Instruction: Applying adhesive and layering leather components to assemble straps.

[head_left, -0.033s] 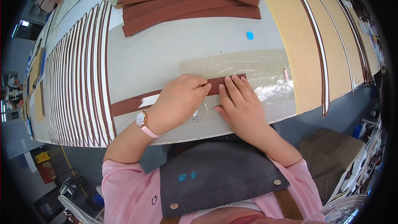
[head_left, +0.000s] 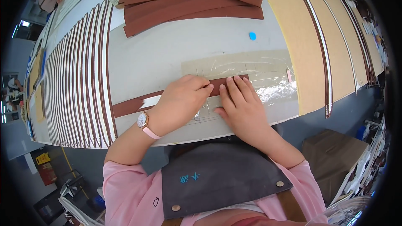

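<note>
A long brown strip [head_left: 130, 105] lies across the white table [head_left: 167, 54], its right end over a clear taped-down film sheet [head_left: 268, 69]. My left hand [head_left: 180, 102], with a pink wristwatch [head_left: 143, 121], has its fingers curled and its fingertips pinching the strip near the middle. My right hand [head_left: 240, 106] lies flat beside it, fingers stretched out and pressing on the strip's right part and the film. A white sliver of backing [head_left: 151, 100] shows just left of my left hand.
Several brown-and-white strips [head_left: 75, 83] lie in rows on the left. A pile of wide brown strips [head_left: 188, 2] sits at the back, a small blue piece [head_left: 252, 36] near it. A tan board [head_left: 301, 46] with thin curved strips [head_left: 322, 54] is on the right. A brown box [head_left: 335, 155] stands below.
</note>
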Demonstrator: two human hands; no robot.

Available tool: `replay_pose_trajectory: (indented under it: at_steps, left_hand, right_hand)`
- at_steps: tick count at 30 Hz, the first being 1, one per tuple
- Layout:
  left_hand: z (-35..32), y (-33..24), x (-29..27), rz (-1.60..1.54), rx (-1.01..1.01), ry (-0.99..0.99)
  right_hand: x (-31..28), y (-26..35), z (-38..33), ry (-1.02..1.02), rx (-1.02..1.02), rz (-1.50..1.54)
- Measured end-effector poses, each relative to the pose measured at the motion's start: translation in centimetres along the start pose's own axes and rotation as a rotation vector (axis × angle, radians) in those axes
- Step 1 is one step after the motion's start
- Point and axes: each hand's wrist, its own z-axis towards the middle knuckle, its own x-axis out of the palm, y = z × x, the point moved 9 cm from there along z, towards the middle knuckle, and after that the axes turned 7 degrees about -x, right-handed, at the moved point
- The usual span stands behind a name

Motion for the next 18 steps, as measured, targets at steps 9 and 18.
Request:
replay_pose_trajectory:
  at_steps: [9,18]
  left_hand:
    - [-0.3,-2.3,-0.7,0.204,0.039,-0.046]
    - [-1.0,-0.3,-1.2,0.126,-0.034,0.036]
  right_hand:
    - [-0.9,-1.7,-1.4,-0.078,0.108,0.203]
    - [-1.6,-3.8,-3.6,-0.121,0.141,0.055]
